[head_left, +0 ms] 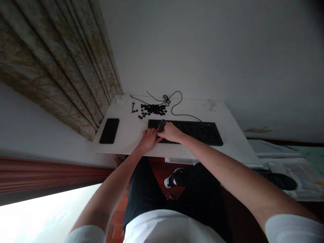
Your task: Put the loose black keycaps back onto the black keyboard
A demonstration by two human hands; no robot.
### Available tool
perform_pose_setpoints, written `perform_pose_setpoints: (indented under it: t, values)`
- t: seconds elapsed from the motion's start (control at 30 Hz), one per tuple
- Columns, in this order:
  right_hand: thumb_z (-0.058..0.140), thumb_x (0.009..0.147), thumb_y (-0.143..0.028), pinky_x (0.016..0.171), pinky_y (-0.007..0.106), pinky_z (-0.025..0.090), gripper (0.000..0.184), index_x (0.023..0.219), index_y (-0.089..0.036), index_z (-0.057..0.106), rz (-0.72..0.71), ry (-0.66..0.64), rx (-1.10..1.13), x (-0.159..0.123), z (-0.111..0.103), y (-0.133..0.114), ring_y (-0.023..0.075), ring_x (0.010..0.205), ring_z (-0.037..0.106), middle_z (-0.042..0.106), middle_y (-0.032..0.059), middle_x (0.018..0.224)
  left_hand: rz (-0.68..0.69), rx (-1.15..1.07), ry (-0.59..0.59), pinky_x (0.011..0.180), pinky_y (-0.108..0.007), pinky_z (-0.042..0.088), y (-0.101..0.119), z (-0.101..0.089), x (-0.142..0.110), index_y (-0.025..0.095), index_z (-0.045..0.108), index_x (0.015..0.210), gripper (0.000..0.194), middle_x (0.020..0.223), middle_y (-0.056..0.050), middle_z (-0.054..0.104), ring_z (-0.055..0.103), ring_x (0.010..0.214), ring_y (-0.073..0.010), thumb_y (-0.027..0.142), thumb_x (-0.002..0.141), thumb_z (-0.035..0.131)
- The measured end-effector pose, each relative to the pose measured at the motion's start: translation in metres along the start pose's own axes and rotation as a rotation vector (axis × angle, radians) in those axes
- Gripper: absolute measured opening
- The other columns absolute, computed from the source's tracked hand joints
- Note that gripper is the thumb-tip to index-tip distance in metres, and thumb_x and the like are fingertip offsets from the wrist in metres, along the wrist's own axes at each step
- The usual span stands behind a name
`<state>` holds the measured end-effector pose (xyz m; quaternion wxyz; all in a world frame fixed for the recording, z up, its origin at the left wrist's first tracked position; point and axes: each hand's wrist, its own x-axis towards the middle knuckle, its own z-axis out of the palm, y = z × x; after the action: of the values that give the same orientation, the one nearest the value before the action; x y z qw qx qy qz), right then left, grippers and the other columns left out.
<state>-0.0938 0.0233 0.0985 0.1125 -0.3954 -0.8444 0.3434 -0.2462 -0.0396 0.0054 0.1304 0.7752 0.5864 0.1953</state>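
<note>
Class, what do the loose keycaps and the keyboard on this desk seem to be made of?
The loose keycaps look like matte black plastic: small moulded pieces with little shine. The keyboard looks like matte black plastic too, with no metallic glare, though the dim view leaves this open.

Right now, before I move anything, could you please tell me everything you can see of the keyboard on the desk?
It is a black, low computer keyboard of matte-looking plastic, lying flat on a white desk. A thin black cable leaves its far edge near the right end. The person's right hand and left hand cover its near left part. The other keys are too dark to tell apart.
</note>
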Motion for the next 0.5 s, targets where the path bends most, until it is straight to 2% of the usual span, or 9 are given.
perform_pose_setpoints:
  t: [0.1, 0.2, 0.3, 0.43, 0.5]
  values:
    - [0.063, 0.073, -0.010, 0.057, 0.023, 0.045, 0.012, 0.063, -0.017, 0.063, 0.034, -0.028, 0.058, 0.004, 0.001, 0.005, 0.0141, 0.061, 0.061, 0.064, 0.0021, 0.060, -0.002, -0.031, 0.016, 0.099, -0.046, 0.036, -0.001, 0.000, 0.000, 0.019, 0.057, 0.121, 0.032, 0.118, -0.011, 0.059, 0.050, 0.115, -0.0299, 0.040, 0.096, 0.055]
    - [0.068, 0.073, -0.009, 0.058, 0.025, 0.052, 0.008, 0.070, -0.016, 0.064, 0.122, -0.083, 0.288, 0.009, 0.002, 0.012, 0.0152, 0.060, 0.065, 0.067, 0.0025, 0.062, -0.010, -0.063, 0.036, 0.099, -0.046, 0.037, -0.001, 0.000, -0.001, 0.020, 0.058, 0.116, 0.029, 0.114, -0.010, 0.059, 0.051, 0.114, -0.0298, 0.039, 0.094, 0.058]
    - [0.073, 0.070, -0.010, 0.058, 0.027, 0.058, 0.012, 0.076, -0.016, 0.064, 0.206, -0.147, 0.490, 0.017, 0.002, 0.020, 0.0161, 0.058, 0.067, 0.067, 0.0020, 0.062, -0.035, -0.104, 0.052, 0.099, -0.045, 0.037, 0.001, 0.000, 0.000, 0.019, 0.058, 0.113, 0.028, 0.113, -0.009, 0.058, 0.052, 0.113, -0.0287, 0.037, 0.092, 0.062]
    - [0.075, 0.067, -0.010, 0.058, 0.026, 0.060, 0.016, 0.078, -0.015, 0.066, 0.222, -0.240, 0.550, 0.029, -0.002, 0.025, 0.0152, 0.058, 0.067, 0.067, 0.0008, 0.061, -0.076, -0.174, 0.084, 0.098, -0.044, 0.040, 0.002, -0.003, 0.001, 0.019, 0.056, 0.118, 0.040, 0.112, -0.008, 0.059, 0.054, 0.111, -0.0277, 0.036, 0.085, 0.072]
    - [0.072, 0.068, -0.010, 0.058, 0.026, 0.059, 0.013, 0.079, -0.014, 0.067, 0.197, -0.274, 0.505, 0.030, -0.004, 0.023, 0.0150, 0.059, 0.067, 0.068, 0.0013, 0.063, -0.087, -0.198, 0.096, 0.097, -0.044, 0.040, 0.001, -0.004, 0.002, 0.020, 0.058, 0.113, 0.039, 0.110, -0.007, 0.060, 0.056, 0.110, -0.0271, 0.035, 0.082, 0.075]
